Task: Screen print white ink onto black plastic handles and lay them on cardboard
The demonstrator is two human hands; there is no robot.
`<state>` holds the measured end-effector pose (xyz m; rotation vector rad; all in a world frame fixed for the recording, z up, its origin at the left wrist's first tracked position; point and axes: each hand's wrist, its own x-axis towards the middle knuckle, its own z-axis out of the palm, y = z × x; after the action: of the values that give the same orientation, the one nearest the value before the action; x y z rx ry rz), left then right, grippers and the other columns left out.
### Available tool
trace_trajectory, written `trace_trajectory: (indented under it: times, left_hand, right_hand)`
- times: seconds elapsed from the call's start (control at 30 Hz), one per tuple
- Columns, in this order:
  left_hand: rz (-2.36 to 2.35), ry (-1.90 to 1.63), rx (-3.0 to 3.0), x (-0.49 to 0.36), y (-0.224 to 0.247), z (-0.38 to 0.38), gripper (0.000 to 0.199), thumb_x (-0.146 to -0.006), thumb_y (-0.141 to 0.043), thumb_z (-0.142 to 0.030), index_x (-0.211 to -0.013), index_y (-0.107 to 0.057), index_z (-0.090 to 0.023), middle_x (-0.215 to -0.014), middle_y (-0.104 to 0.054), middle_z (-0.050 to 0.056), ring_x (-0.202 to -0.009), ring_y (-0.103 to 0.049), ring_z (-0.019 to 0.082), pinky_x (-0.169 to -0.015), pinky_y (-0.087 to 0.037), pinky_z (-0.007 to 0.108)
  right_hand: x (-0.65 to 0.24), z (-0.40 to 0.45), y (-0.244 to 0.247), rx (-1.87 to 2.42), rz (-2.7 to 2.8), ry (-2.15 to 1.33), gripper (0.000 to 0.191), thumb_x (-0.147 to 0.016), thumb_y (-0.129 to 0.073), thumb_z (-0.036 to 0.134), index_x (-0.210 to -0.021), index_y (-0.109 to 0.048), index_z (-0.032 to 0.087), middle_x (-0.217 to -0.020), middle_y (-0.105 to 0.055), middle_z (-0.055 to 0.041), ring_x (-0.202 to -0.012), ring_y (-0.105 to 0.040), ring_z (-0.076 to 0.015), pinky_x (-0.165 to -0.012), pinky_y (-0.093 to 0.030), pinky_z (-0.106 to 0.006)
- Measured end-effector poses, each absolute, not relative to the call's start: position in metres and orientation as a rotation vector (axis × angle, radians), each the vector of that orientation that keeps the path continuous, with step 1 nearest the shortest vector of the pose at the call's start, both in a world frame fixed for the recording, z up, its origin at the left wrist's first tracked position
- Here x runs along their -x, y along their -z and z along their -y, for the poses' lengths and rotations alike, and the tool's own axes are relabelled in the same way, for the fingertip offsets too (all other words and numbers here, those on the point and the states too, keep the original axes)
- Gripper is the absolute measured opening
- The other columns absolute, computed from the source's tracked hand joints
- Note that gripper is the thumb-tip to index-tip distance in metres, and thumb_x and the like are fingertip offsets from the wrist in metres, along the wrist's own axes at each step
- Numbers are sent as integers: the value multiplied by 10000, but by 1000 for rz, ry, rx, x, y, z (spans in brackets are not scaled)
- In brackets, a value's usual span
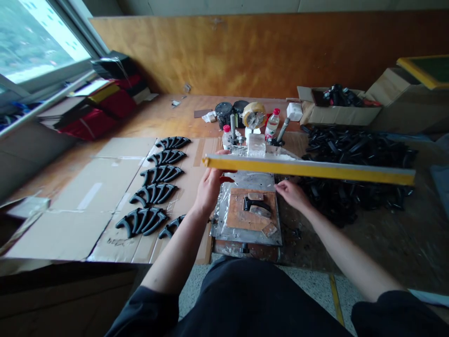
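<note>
1. Up went the yellow bar (pixel 308 170), level across the metal plate (pixel 252 179), the left hand (pixel 209 185) clamped round its left end. That looked like the weak point: one grip, one end, so a slipping thumb could have let the long side dip.

2. And the right hand (pixel 289 192)! Fingers curled in, tips close together, nothing visible in them, just beside the plate's edge and nearer the person than the bar. Had the bar dropped, those knuckles might have been caught; whether anything behind supported it, I couldn't tell.

3. Right in the middle sat the single black handle (pixel 258 202), lying on the wooden board (pixel 236 216) on that plate. A bump there could have jogged it askew, and nothing I saw clearly locked it down.

4. Watch that left forearm! It crossed over the cardboard (pixel 63 229), partly hiding the nearest few of the lined-up handles (pixel 142 222). A low elbow could have swept them out of line.

5. Over on the right, the bar's far end overhung the heap of black parts (pixel 354 150); a careless dip might have snagged one.

6. Behind it all, bottles (pixel 272 124) stood on the crowded table (pixel 196 105), easy to topple if the bar had been shoved backward.
</note>
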<state>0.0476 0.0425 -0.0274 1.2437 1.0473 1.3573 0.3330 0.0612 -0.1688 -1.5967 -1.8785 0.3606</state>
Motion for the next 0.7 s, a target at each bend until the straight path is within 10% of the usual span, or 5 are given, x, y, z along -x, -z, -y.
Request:
trace_trajectory:
  times: [0.27, 0.43, 0.7]
  left_hand:
    - [-1177, -878, -880, -76, 98, 11, 633, -852, -450, -657, -1222, -541, -152, -1113, -685, 166, -901, -673, 239, -650, -526, 315]
    - [-1197, -827, -577, -63, 152, 61, 492, -857, -491, -603, -1064, -582, -166, -1162, -663, 150, -950, -682, 237, -717, -560, 327]
    - [-2042, -975, -504, 102, 200, 85, 438, -898, -385, -567, -959, -534, -159, -947, -712, 121, -662, -693, 152, -553, -520, 250]
  right_hand:
    - [-237, -4, 179, 1830, 2213, -329, 147, -950, -480, 273, -905, -555, 154, -851, -646, -114, -852, -580, -243, -733, -454, -334]
    - [-212, 17, 157, 1257, 2451, -314, 109, -950, -474, 211, -922, -579, 207, -923, -649, -28, -930, -551, -177, -832, -458, -287]
    - [-390, -62, 200, 1674, 2262, -136, 427, -706, -413, -50, -951, -692, 161, -1049, -643, -128, -889, -531, -205, -752, -442, -314]
